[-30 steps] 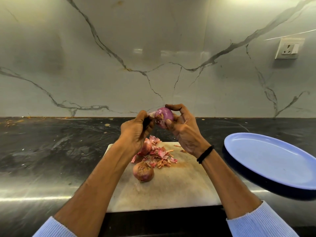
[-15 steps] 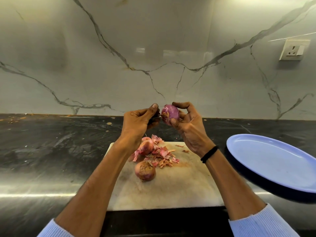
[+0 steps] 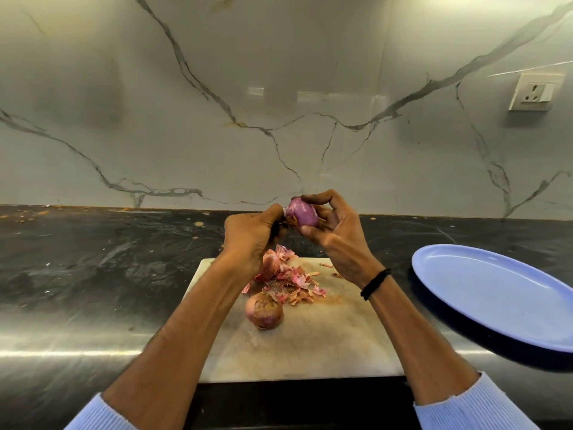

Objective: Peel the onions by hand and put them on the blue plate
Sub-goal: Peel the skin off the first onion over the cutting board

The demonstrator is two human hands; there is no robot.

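A single camera sits on the person's head, above the near edge of the dark counter [image 3: 93,274], and faces forward and down. Both forearms enter the frame from below, at about 7 and 5 o'clock, and meet near the centre. There the right hand [image 3: 338,240] grips an onion [image 3: 302,212] and the left hand [image 3: 248,240] pinches at its end, at arm's reach. The cutting board [image 3: 325,346] lies just below centre, close to the lens. The blue plate [image 3: 496,305] is cut off by the frame edge at 4 o'clock. The marble wall [image 3: 279,88] fills the upper half (the counter's back edge bows, as under a wide lens), with a socket [image 3: 531,92] at 2 o'clock.
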